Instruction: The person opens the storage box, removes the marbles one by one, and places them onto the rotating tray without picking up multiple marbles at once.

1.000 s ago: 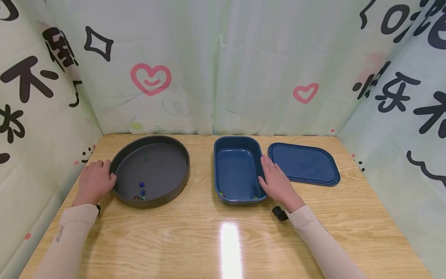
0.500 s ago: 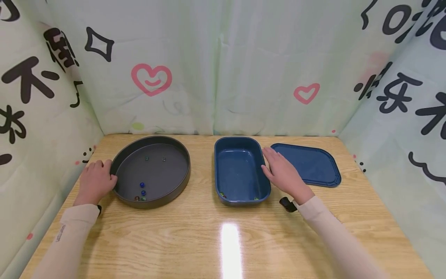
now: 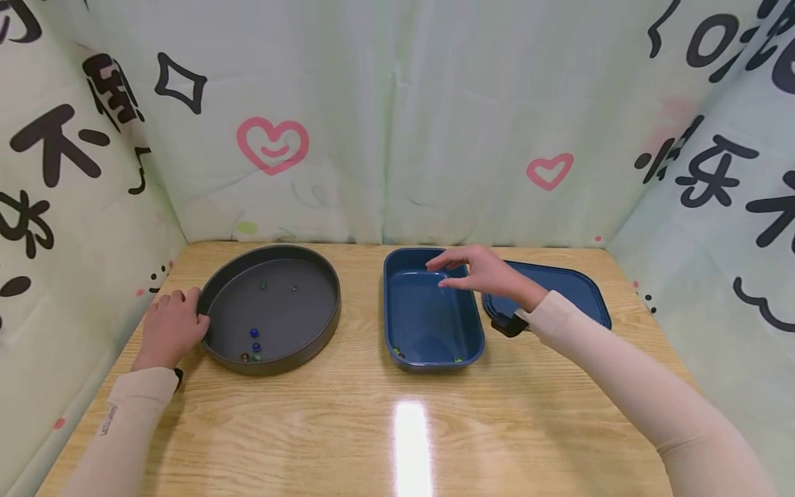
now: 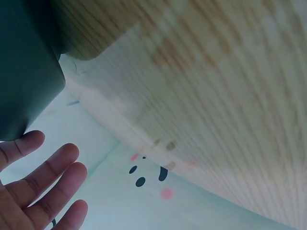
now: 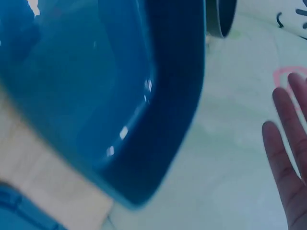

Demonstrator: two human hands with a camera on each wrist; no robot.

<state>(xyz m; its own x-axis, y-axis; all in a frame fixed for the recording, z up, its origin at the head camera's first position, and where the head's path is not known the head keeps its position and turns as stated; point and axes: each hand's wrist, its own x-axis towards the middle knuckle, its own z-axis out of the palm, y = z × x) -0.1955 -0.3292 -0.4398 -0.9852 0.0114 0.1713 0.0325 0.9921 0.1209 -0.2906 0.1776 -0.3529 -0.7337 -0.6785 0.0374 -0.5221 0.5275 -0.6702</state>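
At the left, a round dark grey pan point(image 3: 279, 324) holds several small glass marbles, among them a blue marble point(image 3: 254, 333). My left hand point(image 3: 169, 331) rests at the pan's left rim. In the left wrist view its fingers point(image 4: 53, 182) are spread and relaxed, one tip touching the pan wall point(image 4: 29, 86); the thumb is out of sight there. Above the back right of a deep blue rectangular container point(image 3: 428, 310) is my right hand point(image 3: 481, 270), its thumb and fingers apart and nothing between them. A few small green and reddish marbles point(image 3: 398, 351) lie in the container's front corners.
A flat blue lid point(image 3: 562, 290) lies right of the container, partly hidden by the right wrist and its black wrist camera point(image 3: 509, 324). Everything stands on a wooden table point(image 3: 310, 428). A printed pale curtain point(image 3: 385, 138) encloses the back and both sides.
My right hand has left the container's right side, lifting away and swinging over its back part, with thumb and fingers parted. The left hand and the pan have stayed put.
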